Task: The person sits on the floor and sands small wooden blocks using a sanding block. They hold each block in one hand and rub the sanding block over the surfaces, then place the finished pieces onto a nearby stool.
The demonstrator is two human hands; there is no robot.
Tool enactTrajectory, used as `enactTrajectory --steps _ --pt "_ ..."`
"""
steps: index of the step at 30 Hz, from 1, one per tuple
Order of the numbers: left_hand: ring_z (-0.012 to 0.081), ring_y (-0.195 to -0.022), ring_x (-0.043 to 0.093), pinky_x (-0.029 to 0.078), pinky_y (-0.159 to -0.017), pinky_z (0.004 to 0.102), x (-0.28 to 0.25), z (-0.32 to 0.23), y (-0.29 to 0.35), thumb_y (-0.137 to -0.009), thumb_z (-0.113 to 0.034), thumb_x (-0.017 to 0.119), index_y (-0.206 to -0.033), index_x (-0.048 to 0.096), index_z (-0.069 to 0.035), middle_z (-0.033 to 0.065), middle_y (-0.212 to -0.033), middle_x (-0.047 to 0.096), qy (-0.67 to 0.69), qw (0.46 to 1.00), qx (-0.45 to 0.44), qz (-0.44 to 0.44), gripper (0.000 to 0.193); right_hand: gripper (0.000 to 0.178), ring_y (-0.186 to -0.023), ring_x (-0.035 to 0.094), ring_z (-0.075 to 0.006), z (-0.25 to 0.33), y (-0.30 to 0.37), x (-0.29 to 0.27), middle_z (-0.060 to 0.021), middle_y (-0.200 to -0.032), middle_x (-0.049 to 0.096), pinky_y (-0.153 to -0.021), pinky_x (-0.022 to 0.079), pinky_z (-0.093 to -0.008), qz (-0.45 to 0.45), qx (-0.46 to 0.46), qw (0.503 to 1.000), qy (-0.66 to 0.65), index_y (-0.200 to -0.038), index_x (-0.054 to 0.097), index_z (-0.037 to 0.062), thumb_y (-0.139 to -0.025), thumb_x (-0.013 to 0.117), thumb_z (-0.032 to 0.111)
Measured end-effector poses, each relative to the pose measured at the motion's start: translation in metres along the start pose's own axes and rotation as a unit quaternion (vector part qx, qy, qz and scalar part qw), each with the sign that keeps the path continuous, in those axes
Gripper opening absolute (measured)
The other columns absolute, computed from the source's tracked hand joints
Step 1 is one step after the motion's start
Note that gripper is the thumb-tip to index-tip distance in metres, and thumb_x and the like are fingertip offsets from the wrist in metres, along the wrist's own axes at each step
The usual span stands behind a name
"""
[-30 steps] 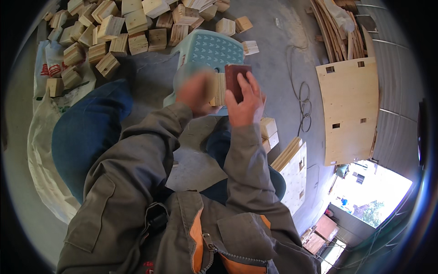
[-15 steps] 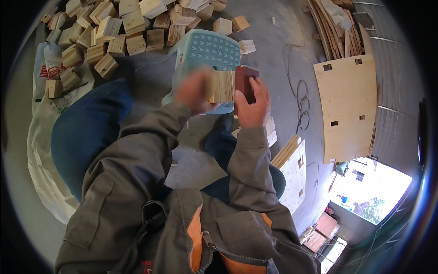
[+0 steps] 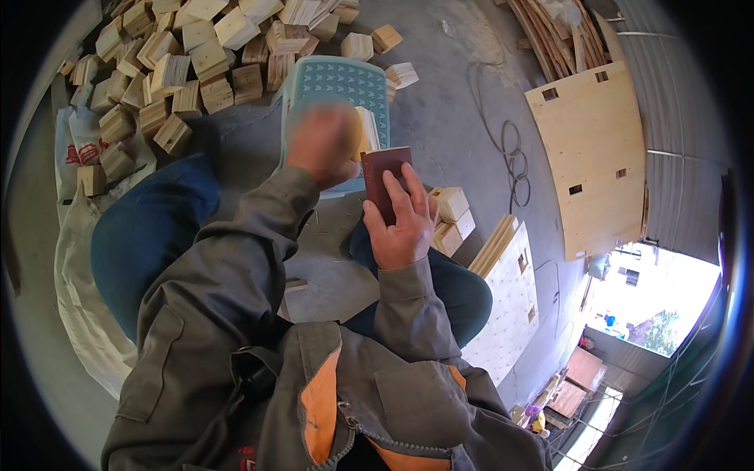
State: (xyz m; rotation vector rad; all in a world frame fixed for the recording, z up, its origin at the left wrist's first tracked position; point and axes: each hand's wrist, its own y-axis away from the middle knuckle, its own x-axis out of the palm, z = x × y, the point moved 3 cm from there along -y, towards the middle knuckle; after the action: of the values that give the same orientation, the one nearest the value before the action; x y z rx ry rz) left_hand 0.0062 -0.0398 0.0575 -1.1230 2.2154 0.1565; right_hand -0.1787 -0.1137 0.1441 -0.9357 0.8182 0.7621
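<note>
Over the pale green plastic stool (image 3: 343, 77), my left hand (image 3: 320, 145) is closed round a small plywood block (image 3: 367, 130). Motion blurs that hand, and it hides most of the block; a layered pale edge shows on its right side. Nearer to me and to the right, my right hand (image 3: 404, 228) grips a flat, dark red sanding block (image 3: 380, 182), thumb on one side and fingers spread over its face. The sanding block is tilted, with its top edge close beside the plywood block; whether they touch I cannot tell.
A large heap of plywood blocks (image 3: 208, 59) lies on the floor at the far left, by a white woven sack (image 3: 71, 259). Several blocks (image 3: 452, 216) stand beside my right knee, near leaning plywood sheets (image 3: 503, 294). A cable (image 3: 510, 149) and a big plywood panel (image 3: 593, 157) lie to the right.
My right hand has drawn the sanding block down and toward me, turning its broad face into view. The left hand has lifted slightly to the left with the plywood block. The view has shifted a little.
</note>
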Motion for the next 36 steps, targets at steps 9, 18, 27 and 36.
enactTrajectory --steps 9,18,27,36 --pt "0.048 -0.127 0.055 0.052 -0.106 0.0545 0.011 0.006 -0.004 -0.068 -0.02 0.093 -0.147 0.051 -0.008 0.0229 -0.128 0.06 0.072 0.995 0.021 -0.06 0.09 0.051 -0.119 0.06 -0.0365 -0.004 -0.055 0.027 -0.007 -0.153 0.062 -0.105 0.051 -0.0493 0.018 -0.017 0.997 0.071 -0.132 0.079 0.0185 -0.081 0.086 0.019" --pt "0.0468 -0.127 0.054 0.05 -0.109 0.0506 0.018 0.002 -0.009 -0.07 -0.016 0.088 -0.145 0.05 -0.001 0.0227 -0.129 0.059 0.071 0.993 0.045 -0.077 0.086 0.054 -0.123 0.06 -0.0372 -0.011 -0.133 0.057 -0.0096 -0.154 0.061 -0.109 0.05 -0.047 0.058 0.018 0.989 0.132 -0.134 0.079 0.0203 -0.081 0.086 0.018" --pt "0.0453 -0.129 0.055 0.049 -0.112 0.0499 0.014 0.008 -0.006 -0.068 -0.026 0.096 -0.143 0.052 0.0 0.0244 -0.135 0.059 0.06 0.996 0.027 -0.051 0.091 0.053 -0.122 0.056 -0.0386 0.01 -0.003 -0.001 -0.0079 -0.158 0.057 -0.107 0.049 -0.0509 0.072 -0.012 0.988 0.137 -0.134 0.078 0.0176 -0.082 0.086 0.018" --pt "0.046 -0.13 0.054 0.049 -0.113 0.05 0.012 0.012 -0.003 -0.067 -0.018 0.09 -0.143 0.052 -0.001 0.024 -0.132 0.059 0.085 0.995 0.017 -0.048 0.087 0.056 -0.124 0.057 -0.0393 -0.006 -0.001 -0.004 -0.0089 -0.156 0.059 -0.11 0.048 -0.0502 0.088 0.031 0.991 0.094 -0.134 0.078 0.0157 -0.079 0.086 0.015"
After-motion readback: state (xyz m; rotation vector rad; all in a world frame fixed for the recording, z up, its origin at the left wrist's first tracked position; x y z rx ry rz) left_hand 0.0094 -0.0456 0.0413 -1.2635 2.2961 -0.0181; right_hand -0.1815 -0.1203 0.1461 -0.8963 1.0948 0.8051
